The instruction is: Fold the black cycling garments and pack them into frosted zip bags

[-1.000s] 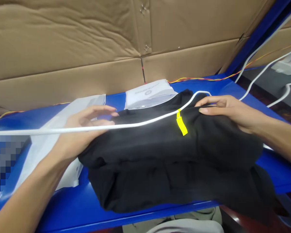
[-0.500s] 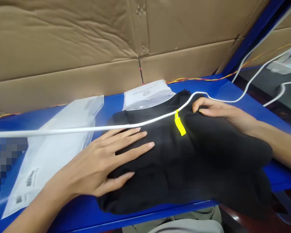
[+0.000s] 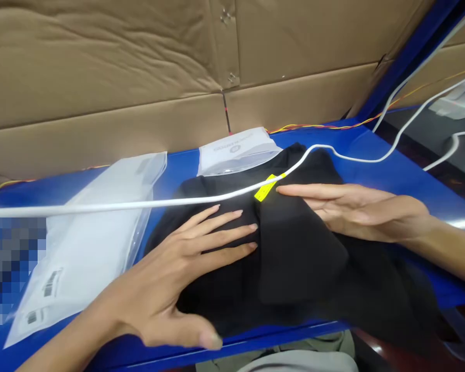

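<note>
A black cloth garment [image 3: 302,263] lies across the blue table, partly folded, its near right part hanging over the front edge. My left hand [image 3: 186,263] rests on its left side, fingers spread flat and thumb stretched toward the table edge. On the right, my right hand [image 3: 356,209] touches the fabric with fingers stretched out, the index fingertip close to a yellow tag [image 3: 265,188]. The tag hangs off a white cable [image 3: 201,200] that runs above the garment from left to right. The right hand's lower fingers are partly hidden.
A large white plastic bag [image 3: 96,232] with barcodes lies left of the garment. A smaller white bag [image 3: 236,150] sits behind it. Cardboard [image 3: 139,67] walls the back of the blue table [image 3: 372,144]. Red and yellow wires [image 3: 313,126] run along the rear.
My right hand let go of the garment's upper right part, moved left and opened; a section now lies folded toward the middle. The yellow tag swung left. My left hand's fingers and thumb spread wider.
</note>
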The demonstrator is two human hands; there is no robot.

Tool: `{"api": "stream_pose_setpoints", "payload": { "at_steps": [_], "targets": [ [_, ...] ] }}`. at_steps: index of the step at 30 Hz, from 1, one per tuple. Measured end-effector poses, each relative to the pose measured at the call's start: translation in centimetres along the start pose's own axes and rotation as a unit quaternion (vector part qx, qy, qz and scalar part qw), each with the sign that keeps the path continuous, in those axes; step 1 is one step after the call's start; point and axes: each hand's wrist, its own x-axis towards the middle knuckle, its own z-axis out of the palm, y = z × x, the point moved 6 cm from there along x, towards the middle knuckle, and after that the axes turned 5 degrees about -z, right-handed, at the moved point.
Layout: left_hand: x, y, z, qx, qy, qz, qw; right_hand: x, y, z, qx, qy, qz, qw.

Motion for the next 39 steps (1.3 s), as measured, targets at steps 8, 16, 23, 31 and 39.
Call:
{"api": "stream_pose_setpoints", "payload": {
  "at_steps": [8, 16, 23, 31, 39],
  "targets": [
    [1.0, -0.1, 1.2, -0.061, 0.16, -0.16, 0.972, -0.1, 0.2, 1.8, -0.093, -0.094, -0.067, 0.989],
    [-0.4, -3.4, 0.2, -0.311, 0.226, -0.319, 0.866, -0.6, -1.7, 1.4, -0.452, 0.031, -0.296, 0.841],
    [-0.8, -4.1, 0.7, -0.413, 0.227, -0.346, 0.811, 0.0, -0.4, 2.4, -0.597, 0.043, -0.285, 0.748],
    [0.3, -2.8, 0.6, -0.388, 0.182, -0.315, 0.846, 0.8, 0.2, 2.0, -0.656, 0.065, -0.204, 0.723],
    [0.0, -2.9, -0.1, -0.358, 0.221, -0.297, 0.857, 0.5, -0.3, 2.1, -0.62, 0.076, -0.233, 0.746]
  ]
}}
